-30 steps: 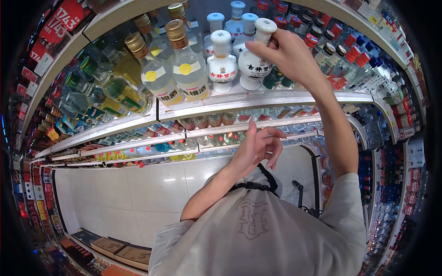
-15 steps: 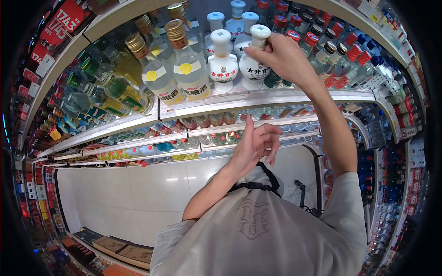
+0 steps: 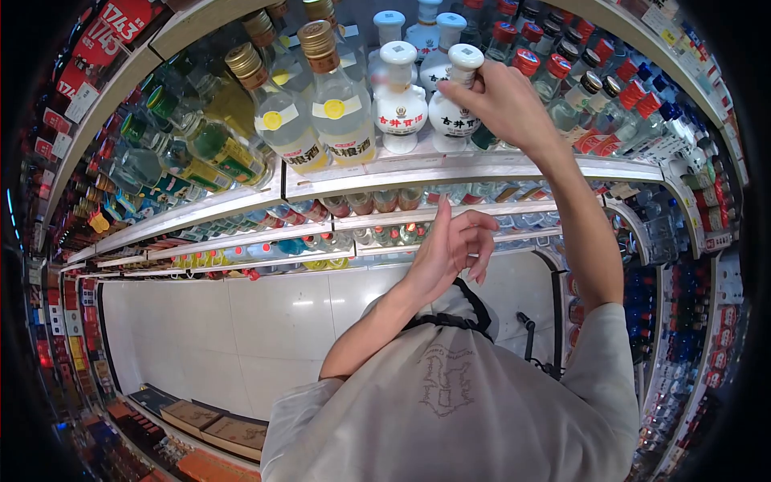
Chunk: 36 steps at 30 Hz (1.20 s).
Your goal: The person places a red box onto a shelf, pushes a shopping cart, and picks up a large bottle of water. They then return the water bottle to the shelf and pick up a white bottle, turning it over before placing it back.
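My right hand [image 3: 512, 106] has its thumb and fingers closed around the neck of a white ceramic liquor bottle [image 3: 454, 120] with black lettering, which stands upright at the front of the upper shelf [image 3: 377, 175]. Immediately left of it is a similar white bottle [image 3: 401, 108] with red lettering. More white-capped bottles [image 3: 426, 36] stand behind the pair. Lower down, my left hand [image 3: 456, 251] hangs in the air in front of the lower shelves, its fingers loosely curled and apart, holding nothing.
Clear gold-capped bottles [image 3: 341, 112] stand left of the white ones, and green-capped bottles [image 3: 217, 149] farther left. Red-capped bottles [image 3: 554, 72] fill the shelf to the right. Lower shelves [image 3: 377, 217] hold more bottles. Boxes [image 3: 189, 418] lie beyond the tiled floor [image 3: 265, 329].
The view has shifted slightly, so the shelf and bottles appear a little farther right. My right hand stays on the same bottle's neck; my left hand keeps nearly the same pose.
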{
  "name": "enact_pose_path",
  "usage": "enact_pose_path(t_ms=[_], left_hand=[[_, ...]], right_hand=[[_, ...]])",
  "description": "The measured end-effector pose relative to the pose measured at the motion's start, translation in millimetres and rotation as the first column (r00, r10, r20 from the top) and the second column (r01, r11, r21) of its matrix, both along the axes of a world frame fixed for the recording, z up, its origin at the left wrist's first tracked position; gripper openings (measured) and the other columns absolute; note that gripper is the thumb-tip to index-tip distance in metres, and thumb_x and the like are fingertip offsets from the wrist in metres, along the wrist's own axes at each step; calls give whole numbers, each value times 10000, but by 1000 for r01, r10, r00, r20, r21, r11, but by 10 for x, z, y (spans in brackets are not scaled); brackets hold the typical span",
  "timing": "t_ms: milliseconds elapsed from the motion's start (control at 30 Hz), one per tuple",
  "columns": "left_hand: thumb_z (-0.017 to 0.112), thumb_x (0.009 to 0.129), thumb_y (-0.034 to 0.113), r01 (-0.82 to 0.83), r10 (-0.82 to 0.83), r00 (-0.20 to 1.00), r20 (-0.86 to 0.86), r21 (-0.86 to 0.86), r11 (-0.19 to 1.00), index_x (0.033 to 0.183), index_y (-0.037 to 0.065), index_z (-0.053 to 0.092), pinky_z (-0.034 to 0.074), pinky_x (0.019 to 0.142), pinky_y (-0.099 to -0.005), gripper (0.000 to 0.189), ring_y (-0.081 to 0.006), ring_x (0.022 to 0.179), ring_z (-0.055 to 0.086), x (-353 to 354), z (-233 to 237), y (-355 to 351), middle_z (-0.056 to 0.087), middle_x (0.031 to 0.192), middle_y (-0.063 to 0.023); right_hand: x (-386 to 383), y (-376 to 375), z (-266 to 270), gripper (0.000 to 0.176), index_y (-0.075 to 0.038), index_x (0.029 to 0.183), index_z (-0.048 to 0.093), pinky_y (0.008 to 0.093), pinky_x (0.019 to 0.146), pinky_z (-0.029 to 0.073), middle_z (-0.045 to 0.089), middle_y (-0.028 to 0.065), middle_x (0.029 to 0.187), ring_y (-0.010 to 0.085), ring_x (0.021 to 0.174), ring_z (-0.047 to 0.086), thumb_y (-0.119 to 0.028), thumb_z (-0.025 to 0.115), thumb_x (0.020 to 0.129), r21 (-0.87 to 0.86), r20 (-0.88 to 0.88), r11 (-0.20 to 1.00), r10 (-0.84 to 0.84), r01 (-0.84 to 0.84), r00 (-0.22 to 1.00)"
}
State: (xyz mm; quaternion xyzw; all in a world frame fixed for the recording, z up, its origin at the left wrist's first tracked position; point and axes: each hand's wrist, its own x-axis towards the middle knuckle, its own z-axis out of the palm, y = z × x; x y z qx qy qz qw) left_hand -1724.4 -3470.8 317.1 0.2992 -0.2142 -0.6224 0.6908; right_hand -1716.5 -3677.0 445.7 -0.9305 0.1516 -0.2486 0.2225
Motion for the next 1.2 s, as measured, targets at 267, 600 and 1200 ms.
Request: enact_pose_path(t_ms=[267, 600, 1200], left_hand=[[145, 1050, 742, -10, 10, 1000, -4, 33, 999, 1196, 15, 570, 519, 649, -335, 855, -147, 620, 521, -2, 17, -7, 550, 800, -43], [164, 1056, 734, -32, 34, 999, -20, 71, 997, 1176, 22, 581, 513, 657, -348, 834, -149, 618, 503, -49, 50, -13, 552, 806, -47], [421, 1127, 395, -351, 326, 890, 319, 24, 936, 1181, 2, 584, 508, 615, -301, 429, -179, 644, 592, -546, -5, 584, 609, 804, -114]], right_hand=[[-18, 45, 86, 515, 91, 903, 726, 468, 732, 552, 717, 246, 783, 395, 784, 732, -424, 733, 923, 65, -117, 996, -49, 57, 992], [-75, 73, -52, 545, 83, 985, 681, 469, 773, 560, 740, 230, 844, 401, 859, 740, -458, 720, 936, 68, -46, 993, -94, 97, 994], [-1143, 712, -996, 268, -43, 1291, 680, 198, 661, 388, 508, -69, 741, 14, 706, 469, -79, 660, 1026, 687, 244, 677, 130, -266, 961]])
